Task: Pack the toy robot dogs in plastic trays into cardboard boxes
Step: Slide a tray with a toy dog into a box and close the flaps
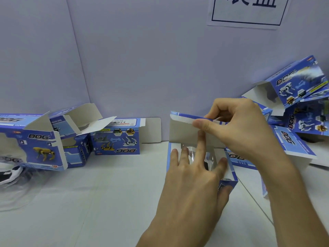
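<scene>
A blue cardboard box (229, 182) stands on end in the middle of the table, its top open. A clear plastic tray (209, 157) with a toy robot dog shows inside it. My left hand (194, 168) rests on the box opening, fingers spread and straight, thumb against the box's right side. My right hand (238, 125) pinches the top edge of the box's grey lid flap (181, 129). At the far left a white toy robot dog (10, 173) lies in a clear tray (16, 196) on the table.
Several open blue boxes (42, 139) stand at the left and back (115, 138). A pile of flat and open boxes (299, 90) lies at the right. A lilac wall with a paper sign (249, 11) is behind. White table (106, 202).
</scene>
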Tool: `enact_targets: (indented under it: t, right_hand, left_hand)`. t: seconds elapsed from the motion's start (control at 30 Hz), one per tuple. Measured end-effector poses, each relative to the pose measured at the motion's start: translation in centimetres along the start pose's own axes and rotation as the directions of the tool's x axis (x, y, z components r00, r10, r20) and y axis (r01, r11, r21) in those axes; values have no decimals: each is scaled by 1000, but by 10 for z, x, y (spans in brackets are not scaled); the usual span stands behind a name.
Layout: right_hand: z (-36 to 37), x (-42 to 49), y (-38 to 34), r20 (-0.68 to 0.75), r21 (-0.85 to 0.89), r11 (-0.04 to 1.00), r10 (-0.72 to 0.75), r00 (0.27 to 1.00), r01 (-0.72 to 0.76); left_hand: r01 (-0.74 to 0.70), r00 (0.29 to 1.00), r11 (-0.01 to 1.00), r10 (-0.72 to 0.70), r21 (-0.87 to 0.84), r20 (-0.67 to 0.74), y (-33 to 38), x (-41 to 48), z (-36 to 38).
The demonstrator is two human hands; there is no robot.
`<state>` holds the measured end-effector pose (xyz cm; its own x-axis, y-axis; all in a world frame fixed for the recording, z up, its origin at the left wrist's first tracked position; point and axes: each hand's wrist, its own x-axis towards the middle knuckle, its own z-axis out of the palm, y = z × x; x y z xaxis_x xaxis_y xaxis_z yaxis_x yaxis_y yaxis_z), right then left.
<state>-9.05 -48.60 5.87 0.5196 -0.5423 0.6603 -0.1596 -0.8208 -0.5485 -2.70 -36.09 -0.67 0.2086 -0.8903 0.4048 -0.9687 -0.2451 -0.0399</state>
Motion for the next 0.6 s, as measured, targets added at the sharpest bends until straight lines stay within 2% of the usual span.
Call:
enact_targets:
  t: [0.17,0.27,0.33,0.6]
  right_hand:
    - [-2,-4,-9,-32,-102,994,-43,999,39]
    - [-15,-8,-16,73,-122,992,-24,997,33]
    - [-25,-12,-22,132,-120,992,-10,991,25]
    - [-30,-13,-25,5,-164,984,-65,998,65]
  left_hand:
    - [-7,998,1000,8,-22,66,3,0,-5]
    - [-38,999,998,38,43,14,9,-7,-7]
    - [-84,996,991,80,104,38,15,-11,-5]
    - [-90,995,987,84,133,47,31,-12,-2]
